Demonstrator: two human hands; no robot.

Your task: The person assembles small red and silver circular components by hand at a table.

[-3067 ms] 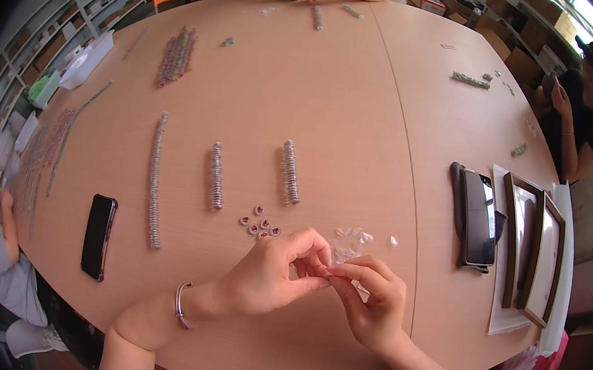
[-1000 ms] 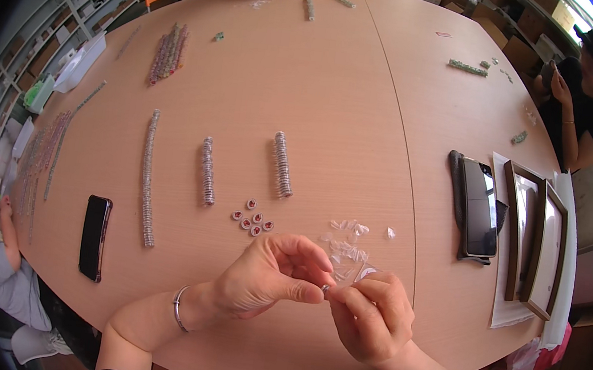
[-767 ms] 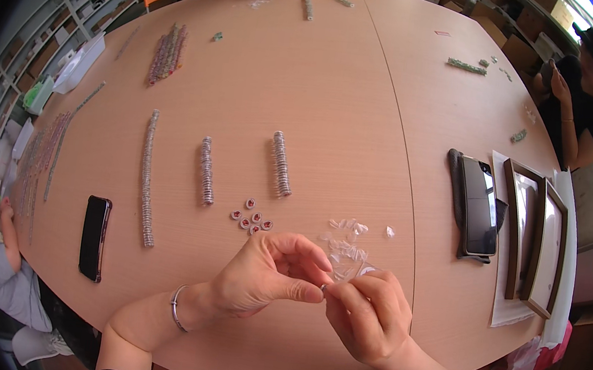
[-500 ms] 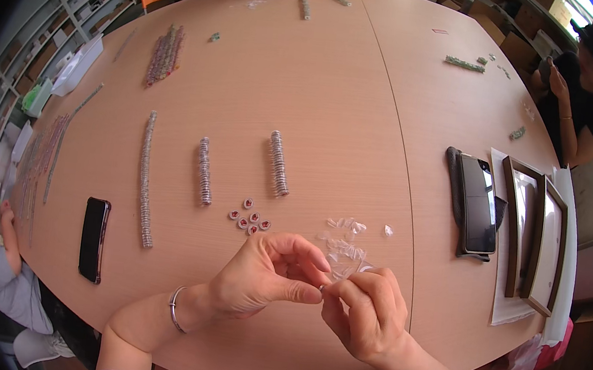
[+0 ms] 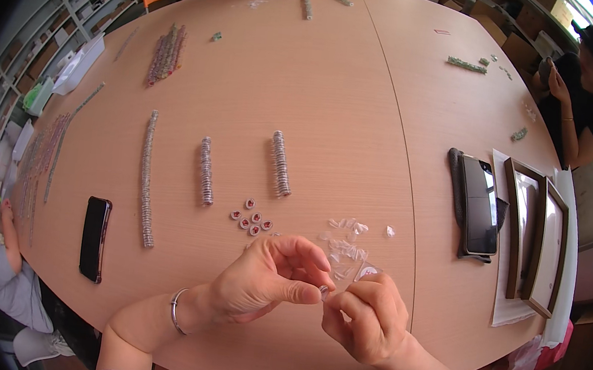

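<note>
My left hand, with a silver bangle on its wrist, pinches a small round silvery piece between thumb and fingertip. Close against that piece, my right hand has its thumb and fingers pressed together; what they hold is hidden or too small to name. Beyond my hands lie crumpled clear plastic scraps, and a pale round disc shows just above my right knuckles. Several small round pieces with red centres sit in a loose group past my left hand.
Rows of stacked discs lie ahead and to the left. A dark phone lies at left; another phone and brown frames are at right. Other people sit around the table, including one at far right.
My right hand has shifted slightly down and away from my left fingertips, showing more of the small round piece. The pale disc behind it shows more too.
</note>
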